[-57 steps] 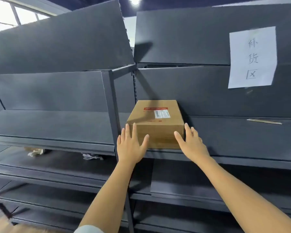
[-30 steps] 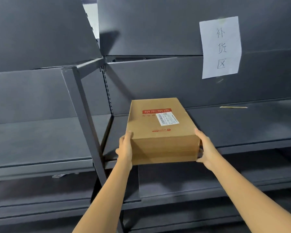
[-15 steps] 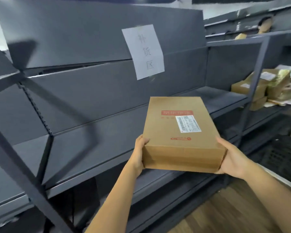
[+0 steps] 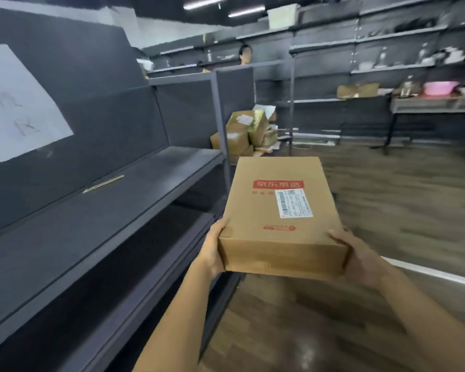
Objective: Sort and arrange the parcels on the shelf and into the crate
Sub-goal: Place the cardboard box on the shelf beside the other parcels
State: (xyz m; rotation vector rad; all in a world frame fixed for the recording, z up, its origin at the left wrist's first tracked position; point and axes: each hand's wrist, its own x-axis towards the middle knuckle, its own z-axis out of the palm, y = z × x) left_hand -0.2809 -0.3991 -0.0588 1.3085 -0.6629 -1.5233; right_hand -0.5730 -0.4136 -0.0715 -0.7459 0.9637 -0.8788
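A flat brown cardboard parcel (image 4: 279, 210) with a red logo and a white barcode label is held in the air in front of me, off the shelf. My left hand (image 4: 214, 245) grips its near left corner, thumb on top. My right hand (image 4: 356, 253) grips the near right corner the same way. The dark grey shelf (image 4: 118, 200) runs along my left. A pile of other brown parcels (image 4: 244, 132) sits on a farther shelf bay beyond the upright post. No crate shows in this view.
A white paper sign (image 4: 16, 103) hangs on the shelf's back panel. A thin strip (image 4: 104, 183) lies on the shelf board. Wooden floor (image 4: 400, 200) spreads to the right. More shelving with bowls and a pink basin (image 4: 438, 87) lines the far wall.
Both hands lifted the parcel off the shelf and carried it to the right. The view has swung right, bringing the far parcel pile and open floor into sight.
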